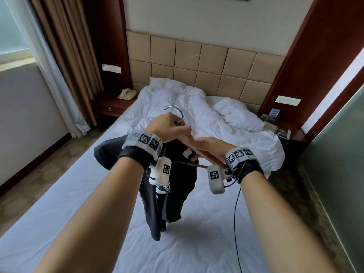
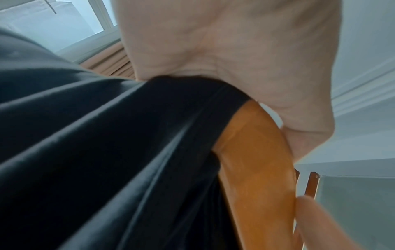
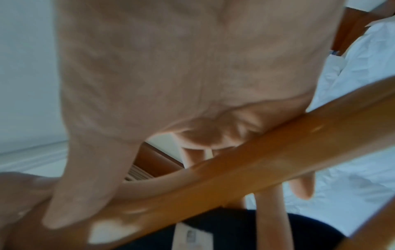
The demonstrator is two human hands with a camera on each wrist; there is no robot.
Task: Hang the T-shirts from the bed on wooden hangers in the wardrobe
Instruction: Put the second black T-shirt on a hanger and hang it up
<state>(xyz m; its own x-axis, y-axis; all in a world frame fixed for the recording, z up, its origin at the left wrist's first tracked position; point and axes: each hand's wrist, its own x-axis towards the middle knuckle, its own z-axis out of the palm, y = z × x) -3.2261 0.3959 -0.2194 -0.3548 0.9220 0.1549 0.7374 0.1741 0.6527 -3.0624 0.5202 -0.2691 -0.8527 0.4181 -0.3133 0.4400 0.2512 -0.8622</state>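
The left hand [image 1: 169,126] hides the hanger [image 1: 199,152] neck; the T-shirt [image 1: 169,194] covers its left arm; both wrist views are blurred.

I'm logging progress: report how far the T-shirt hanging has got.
Done: nothing visibly hung; no wardrobe is in view. In hand: left hand grips the wooden hanger near its hook, the black T-shirt draped over one arm of it; right hand holds the bare arm. Left: seat that shoulder, carry it to the wardrobe.
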